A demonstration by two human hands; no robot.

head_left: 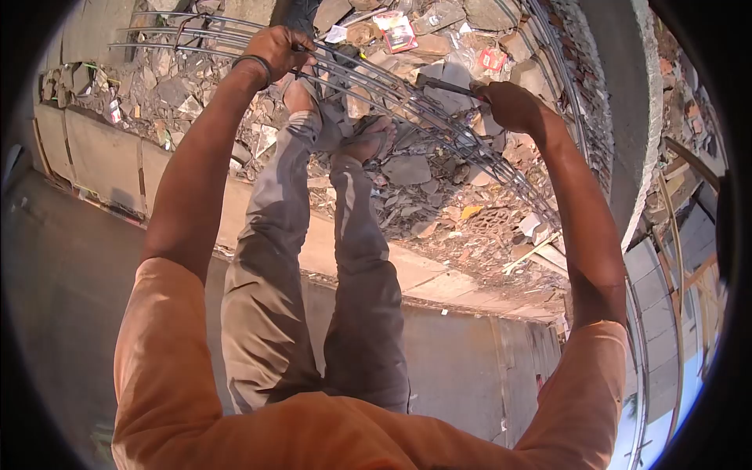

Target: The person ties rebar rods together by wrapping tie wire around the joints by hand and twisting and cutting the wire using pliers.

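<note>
The head view shows the left hand (276,55) closed over the steel rods (468,139), its fingertips bent in against them; whether it also pinches something thin is too small to tell. A dark band (255,67) circles that wrist. The right hand (513,107) grips a dark tool (448,87), whose far end points left and lies over or against the rods; contact is unclear. The rods run as a long bundle from upper left, under the left hand, down to the lower right, close to the right forearm. Below them stand sandalled feet (366,141) on broken rubble (406,169), with a red packet (398,33) beyond. More bars (565,82) curve along the right, beside a concrete edge (627,117).
</note>
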